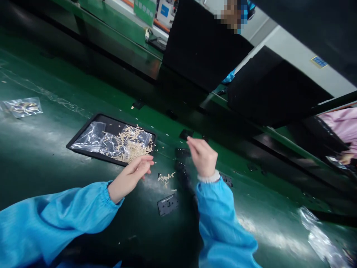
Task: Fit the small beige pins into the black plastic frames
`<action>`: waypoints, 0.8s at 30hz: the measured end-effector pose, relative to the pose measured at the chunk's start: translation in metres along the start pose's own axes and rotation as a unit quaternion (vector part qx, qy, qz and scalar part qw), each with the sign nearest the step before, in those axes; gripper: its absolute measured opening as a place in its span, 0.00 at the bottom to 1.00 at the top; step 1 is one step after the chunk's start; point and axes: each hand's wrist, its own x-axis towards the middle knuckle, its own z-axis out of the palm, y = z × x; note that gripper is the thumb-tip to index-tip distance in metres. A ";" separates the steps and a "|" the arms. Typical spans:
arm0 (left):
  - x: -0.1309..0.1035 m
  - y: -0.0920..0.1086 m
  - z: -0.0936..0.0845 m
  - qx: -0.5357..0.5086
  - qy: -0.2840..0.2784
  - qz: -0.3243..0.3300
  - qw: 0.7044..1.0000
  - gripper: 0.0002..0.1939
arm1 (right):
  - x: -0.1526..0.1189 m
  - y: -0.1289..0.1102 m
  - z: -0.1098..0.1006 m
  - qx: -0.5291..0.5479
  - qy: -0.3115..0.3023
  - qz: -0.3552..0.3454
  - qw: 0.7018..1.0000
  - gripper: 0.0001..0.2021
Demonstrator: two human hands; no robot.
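Note:
My left hand (pixel 131 178) is at the near right corner of a black tray (pixel 95 156), its fingers curled with the tips together; what they hold, if anything, is hidden. Inside the tray lie clear plastic bags (pixel 93 138) and a heap of small beige strips (pixel 134 147). My right hand (pixel 203 156) is raised over the table, thumb and forefinger pinched; nothing can be made out between them. Between the hands rests a small pile of beige strips (pixel 166 178). Nearer to me lies a flat black part (pixel 167 204) with cutouts.
A clear bag (pixel 23 107) of small parts lies at the far left. More black parts (pixel 226 180) sit on the green table (pixel 50 149) beyond my right hand. Crumpled plastic (pixel 320 238) is at the right. Dark panels (pixel 206 41) stand behind; a person's pink sleeve (pixel 340 124) shows at right.

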 end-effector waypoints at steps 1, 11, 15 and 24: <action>0.002 0.000 0.000 0.078 -0.020 0.048 0.996 0.14 | 0.003 0.016 0.008 -0.023 -0.011 0.049 0.998 0.12; 0.032 -0.019 0.032 0.537 -0.141 0.323 0.767 0.13 | -0.058 0.010 -0.040 -0.003 -0.133 0.149 0.980 0.13; 0.033 -0.024 0.058 0.609 -0.128 0.339 0.705 0.11 | -0.083 -0.025 -0.064 0.037 -0.191 0.143 0.970 0.11; 0.041 -0.025 0.079 0.598 -0.089 0.329 0.725 0.08 | -0.115 -0.055 -0.048 0.110 -0.151 0.214 0.959 0.08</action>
